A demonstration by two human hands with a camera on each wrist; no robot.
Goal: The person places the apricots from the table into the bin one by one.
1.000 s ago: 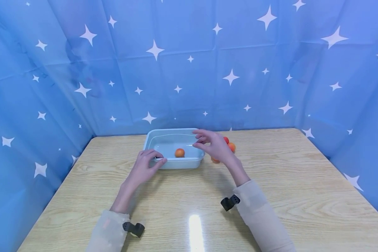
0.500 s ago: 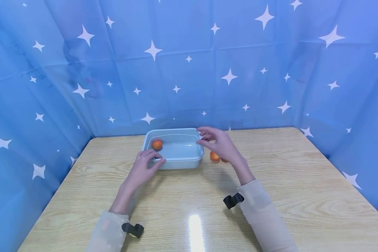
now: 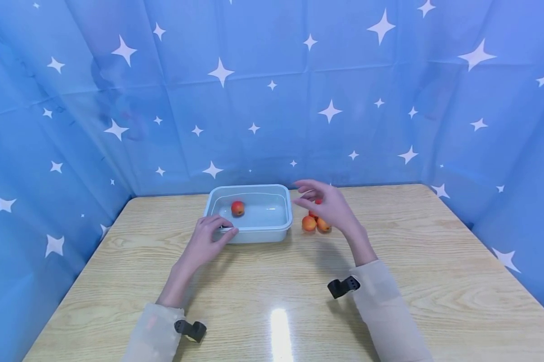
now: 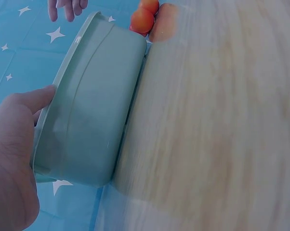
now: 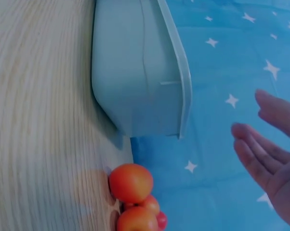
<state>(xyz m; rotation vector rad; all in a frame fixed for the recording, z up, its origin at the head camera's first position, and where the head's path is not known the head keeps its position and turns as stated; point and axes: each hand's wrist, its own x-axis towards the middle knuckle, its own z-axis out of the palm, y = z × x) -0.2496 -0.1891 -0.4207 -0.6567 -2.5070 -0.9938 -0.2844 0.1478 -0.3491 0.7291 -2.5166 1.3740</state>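
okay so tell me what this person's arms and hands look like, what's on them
The left hand and right hand are ungloved. The left sleeve and right sleeve are long and pale. Each has a small, black, blocky device at its wrist end; no cable shows.

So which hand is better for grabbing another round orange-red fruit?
Probably the right hand: it holds nothing and is near the orange-red fruits beside the pale blue plastic box, while the left hand grips that box.

Bin (image 3: 258, 236) in all three views
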